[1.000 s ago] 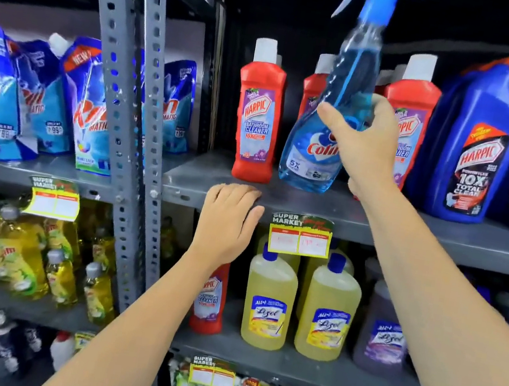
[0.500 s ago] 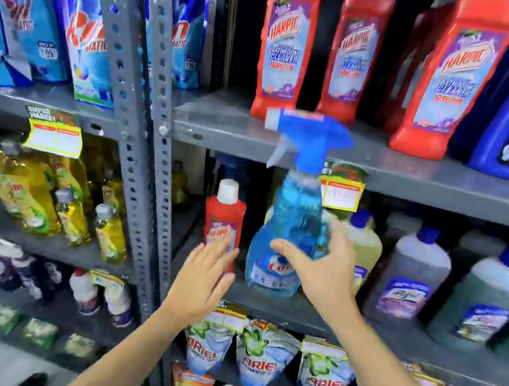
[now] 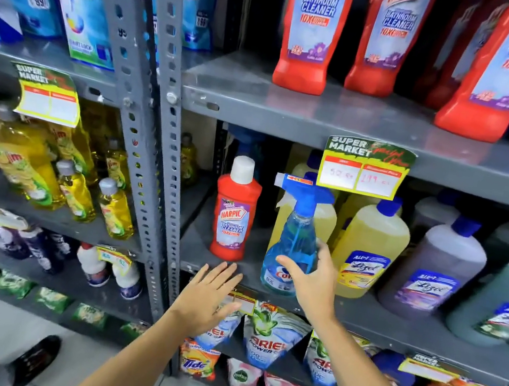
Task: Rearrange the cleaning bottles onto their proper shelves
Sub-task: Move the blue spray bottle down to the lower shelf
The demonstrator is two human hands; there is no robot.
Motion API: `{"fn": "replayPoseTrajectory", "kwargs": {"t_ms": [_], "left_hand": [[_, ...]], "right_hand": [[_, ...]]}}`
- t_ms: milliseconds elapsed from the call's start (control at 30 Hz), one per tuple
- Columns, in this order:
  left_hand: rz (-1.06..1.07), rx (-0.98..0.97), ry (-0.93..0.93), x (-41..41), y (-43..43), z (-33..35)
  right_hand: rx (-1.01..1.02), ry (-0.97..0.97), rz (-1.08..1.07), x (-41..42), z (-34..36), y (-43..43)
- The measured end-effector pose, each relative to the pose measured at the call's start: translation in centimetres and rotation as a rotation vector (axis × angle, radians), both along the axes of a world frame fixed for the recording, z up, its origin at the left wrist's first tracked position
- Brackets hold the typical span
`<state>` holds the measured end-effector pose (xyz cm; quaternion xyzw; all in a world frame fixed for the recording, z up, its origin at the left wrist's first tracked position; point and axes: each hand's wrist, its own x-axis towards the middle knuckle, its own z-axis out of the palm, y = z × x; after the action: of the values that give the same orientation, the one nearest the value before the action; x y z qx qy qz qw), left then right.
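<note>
A blue Colin spray bottle (image 3: 295,233) stands upright on the middle shelf (image 3: 393,320), in front of a yellow Lizol bottle (image 3: 369,245). My right hand (image 3: 311,286) wraps its lower body, thumb across the front and fingers behind. To its left, a small red Harpic bathroom cleaner (image 3: 234,220) stands alone on the same shelf. My left hand (image 3: 208,299) is flat and spread, just below that red bottle at the shelf's front edge, touching no bottle. Larger red Harpic bottles (image 3: 310,33) line the upper shelf (image 3: 326,117).
A price tag (image 3: 363,167) hangs from the upper shelf edge just above the sprayer head. A perforated grey upright (image 3: 160,143) divides the bays. Purple and green Lizol bottles (image 3: 432,266) fill the right. Another person's shoe (image 3: 37,355) is at the lower left.
The spray bottle came down from the upper shelf and further into the middle shelf, where it now stands. My left hand dropped from the upper shelf edge to the middle shelf edge.
</note>
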<state>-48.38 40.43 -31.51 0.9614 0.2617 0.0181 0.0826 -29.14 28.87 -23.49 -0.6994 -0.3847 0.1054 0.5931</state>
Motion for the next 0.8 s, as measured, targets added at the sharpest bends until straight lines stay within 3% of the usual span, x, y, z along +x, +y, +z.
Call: {"fn": "replayPoseTrajectory", "kwargs": {"t_ms": [200,367,533,800], "left_hand": [[-0.012,0.001,-0.011,-0.1,0.2,-0.5],[-0.002,0.004,-0.019,-0.1,0.2,-0.9],[0.001,0.005,-0.027,-0.2,0.3,-1.0],[0.003,0.009,-0.038,-0.1,0.3,-1.3]], "right_hand": [[0.013,-0.079,-0.017,0.2,-2.1,0.4],[-0.133,-0.293,-0.135,0.6,-2.6,0.0],[-0.266,-0.256,-0.100,0.5,-3.8,-1.2],[-0.288,-0.248,-0.102,0.4,-4.1,-1.3]]}}
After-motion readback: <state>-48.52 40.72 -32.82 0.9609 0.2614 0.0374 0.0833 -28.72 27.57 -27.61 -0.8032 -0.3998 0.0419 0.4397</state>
